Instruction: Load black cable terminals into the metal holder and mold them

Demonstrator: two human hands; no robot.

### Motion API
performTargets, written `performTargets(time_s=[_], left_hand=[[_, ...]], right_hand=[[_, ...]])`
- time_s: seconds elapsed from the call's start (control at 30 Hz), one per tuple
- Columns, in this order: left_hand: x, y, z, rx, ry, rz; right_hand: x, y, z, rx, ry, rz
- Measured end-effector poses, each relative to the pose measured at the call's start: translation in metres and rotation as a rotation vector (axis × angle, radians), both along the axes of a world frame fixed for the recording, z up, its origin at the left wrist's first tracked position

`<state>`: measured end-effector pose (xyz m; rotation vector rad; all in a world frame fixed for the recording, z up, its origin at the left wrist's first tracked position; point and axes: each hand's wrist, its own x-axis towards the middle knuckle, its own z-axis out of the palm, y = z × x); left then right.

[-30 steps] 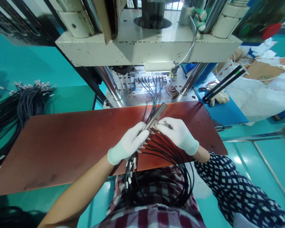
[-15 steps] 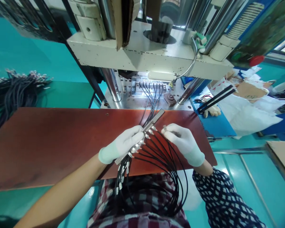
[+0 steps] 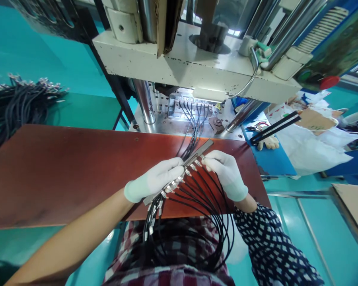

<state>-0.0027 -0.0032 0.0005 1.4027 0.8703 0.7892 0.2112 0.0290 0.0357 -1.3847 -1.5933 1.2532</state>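
Note:
My left hand [image 3: 155, 179], in a white glove, grips a long grey metal bar [image 3: 200, 151] that lies at an angle over the red-brown board [image 3: 62, 171]. Several black cables [image 3: 203, 198] with silver plug tips sit in a row along the bar and loop down onto my lap. My right hand [image 3: 225, 172], also gloved, pinches one cable's tip [image 3: 201, 157] right at the bar's upper part. More black cables [image 3: 193, 119] run from a lit metal mould block [image 3: 179, 109] under the press down towards the bar.
A cream press machine [image 3: 197, 67] with steel columns stands just behind the board. A big bundle of black cables [image 3: 18, 103] lies at the far left. At the right, a blue table [image 3: 274, 159] holds a glove, pliers and black strips, beside white bags.
My right hand has moved back in to the bar with a cable tip after pulling slightly away. The view has tilted left a little. My left hand keeps its hold.

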Motion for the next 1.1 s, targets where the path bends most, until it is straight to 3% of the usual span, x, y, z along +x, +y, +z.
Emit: performTargets(time_s=[0.2, 0.4, 0.53, 0.77, 0.87, 0.97, 1.1], left_hand=[[0.001, -0.001, -0.002, 0.092, 0.135, 0.027], [0.002, -0.001, -0.005, -0.006, -0.019, -0.02], [0.002, -0.001, -0.005, -0.031, -0.022, -0.028], [0.002, -0.003, -0.004, 0.192, 0.262, 0.006], [0.003, -0.004, -0.003, 0.198, 0.256, 0.011], [0.004, -0.004, -0.002, 0.112, 0.192, 0.024], [0.004, -0.004, -0.002, 0.053, 0.184, 0.038]], right_hand=[[-0.005, -0.003, -0.005, 0.046, 0.026, -0.048], [-0.004, -0.004, -0.006, 0.054, 0.068, -0.061], [-0.004, -0.004, -0.006, 0.049, 0.051, -0.055], [-0.004, -0.007, -0.012, 0.138, -0.076, -0.048], [0.0, -0.008, -0.015, 0.199, -0.191, -0.021], [0.007, -0.009, -0.018, 0.367, -0.319, 0.049], [0.011, -0.009, -0.021, 0.773, -0.56, 0.048]])
